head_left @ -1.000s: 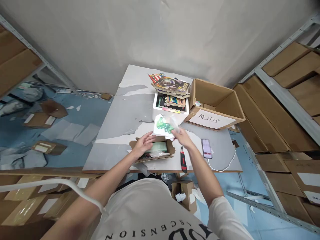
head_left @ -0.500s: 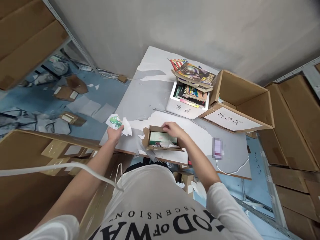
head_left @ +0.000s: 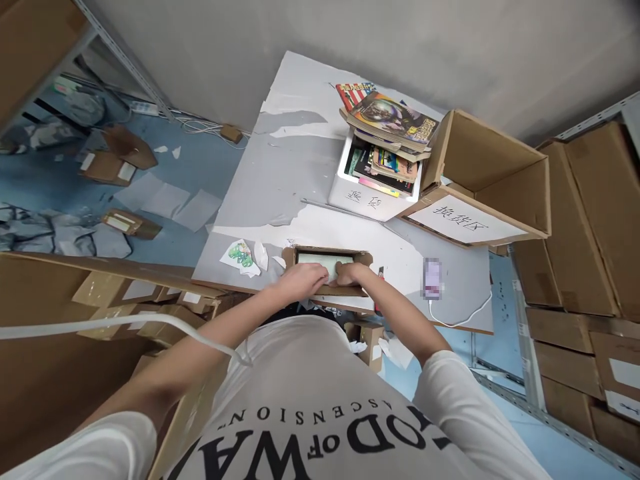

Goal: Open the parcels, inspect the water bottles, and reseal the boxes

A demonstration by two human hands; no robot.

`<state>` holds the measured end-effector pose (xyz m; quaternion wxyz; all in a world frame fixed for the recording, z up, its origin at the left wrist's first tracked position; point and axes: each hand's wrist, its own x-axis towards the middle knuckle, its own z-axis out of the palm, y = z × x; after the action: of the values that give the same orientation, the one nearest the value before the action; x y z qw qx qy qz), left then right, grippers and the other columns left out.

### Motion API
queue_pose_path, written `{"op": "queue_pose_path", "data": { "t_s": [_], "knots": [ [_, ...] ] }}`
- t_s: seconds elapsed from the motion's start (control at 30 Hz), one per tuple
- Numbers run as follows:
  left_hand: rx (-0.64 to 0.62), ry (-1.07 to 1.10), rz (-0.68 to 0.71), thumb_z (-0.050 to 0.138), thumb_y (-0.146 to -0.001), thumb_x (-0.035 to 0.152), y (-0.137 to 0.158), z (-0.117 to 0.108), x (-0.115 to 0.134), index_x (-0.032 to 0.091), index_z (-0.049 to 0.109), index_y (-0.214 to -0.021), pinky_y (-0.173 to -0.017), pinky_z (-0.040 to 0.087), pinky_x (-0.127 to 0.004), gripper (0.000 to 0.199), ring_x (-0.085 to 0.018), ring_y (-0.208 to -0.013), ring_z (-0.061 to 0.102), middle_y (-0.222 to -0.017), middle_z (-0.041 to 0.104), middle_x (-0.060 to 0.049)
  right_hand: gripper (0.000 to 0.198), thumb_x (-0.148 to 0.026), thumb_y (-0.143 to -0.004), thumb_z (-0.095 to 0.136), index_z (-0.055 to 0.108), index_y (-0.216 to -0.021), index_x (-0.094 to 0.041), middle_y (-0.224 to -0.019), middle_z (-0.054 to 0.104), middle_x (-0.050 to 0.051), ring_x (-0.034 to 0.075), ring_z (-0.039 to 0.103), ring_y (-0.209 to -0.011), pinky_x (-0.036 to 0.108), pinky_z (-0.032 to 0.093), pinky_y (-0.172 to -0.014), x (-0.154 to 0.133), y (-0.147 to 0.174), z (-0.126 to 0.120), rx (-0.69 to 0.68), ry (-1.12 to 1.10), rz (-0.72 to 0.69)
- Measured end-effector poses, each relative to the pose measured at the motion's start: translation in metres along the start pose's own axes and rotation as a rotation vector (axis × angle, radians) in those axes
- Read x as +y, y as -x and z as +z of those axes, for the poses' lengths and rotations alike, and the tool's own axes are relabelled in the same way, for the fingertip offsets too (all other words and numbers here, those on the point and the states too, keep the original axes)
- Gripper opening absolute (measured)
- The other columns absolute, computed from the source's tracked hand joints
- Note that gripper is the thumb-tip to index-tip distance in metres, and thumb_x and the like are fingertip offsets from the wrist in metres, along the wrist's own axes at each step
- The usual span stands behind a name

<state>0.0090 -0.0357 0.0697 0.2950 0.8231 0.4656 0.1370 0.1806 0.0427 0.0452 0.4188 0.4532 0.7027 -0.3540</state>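
On the near edge of the table is a small open cardboard box [head_left: 371, 257] with a pale flat item [head_left: 327, 261] inside, partly covered by my hands. My left hand [head_left: 304, 280] reaches over the box's near left side, fingers bent down into it. Close by, my right hand [head_left: 351, 273] comes in from the right, its fingers curled over the same item. The fingertips nearly meet, and what they pinch is hidden. Left of the box lies a torn white paper with a green print [head_left: 241, 257], beside a white scrap [head_left: 261, 256].
A white bin of books [head_left: 367, 200] and a large labelled carton [head_left: 463, 220] stand behind to the right. A phone [head_left: 433, 279] with a white cable lies at right. Something red [head_left: 379, 303] is at the table edge. Cartons [head_left: 555, 227] flank the table; a white cord [head_left: 150, 319] crosses at left.
My left hand has let go of the green-printed paper, which now lies on the table, and has moved right to the box. My right hand has gone from the box's far rim down into it.
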Motion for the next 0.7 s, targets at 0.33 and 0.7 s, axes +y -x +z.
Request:
{"op": "queue_pose_path", "data": {
  "t_s": [0.33, 0.7],
  "knots": [
    [-0.073, 0.284, -0.245, 0.065, -0.075, 0.037, -0.033, 0.011, -0.015, 0.015, 0.062, -0.111, -0.083, 0.051, -0.038, 0.042, -0.03, -0.095, 0.066, -0.101, 0.07, -0.012, 0.016, -0.02, -0.079, 0.058, 0.06, -0.095, -0.016, -0.09, 0.069, 0.003, 0.016, 0.063, -0.083, 0.026, 0.048, -0.075, 0.037, 0.016, -0.017, 0.214, -0.442, -0.525],
    [0.622, 0.854, -0.682, 0.059, -0.079, 0.039, 0.052, -0.066, -0.105, 0.011, 0.06, -0.104, -0.076, 0.055, -0.033, 0.037, -0.019, -0.08, 0.069, -0.089, 0.069, -0.008, 0.027, -0.026, -0.081, 0.059, 0.055, -0.107, -0.019, -0.087, 0.065, 0.002, 0.013, 0.061, -0.071, 0.029, 0.05, -0.071, 0.038, 0.039, -0.02, 0.716, -0.768, -0.58]
  ]
}}
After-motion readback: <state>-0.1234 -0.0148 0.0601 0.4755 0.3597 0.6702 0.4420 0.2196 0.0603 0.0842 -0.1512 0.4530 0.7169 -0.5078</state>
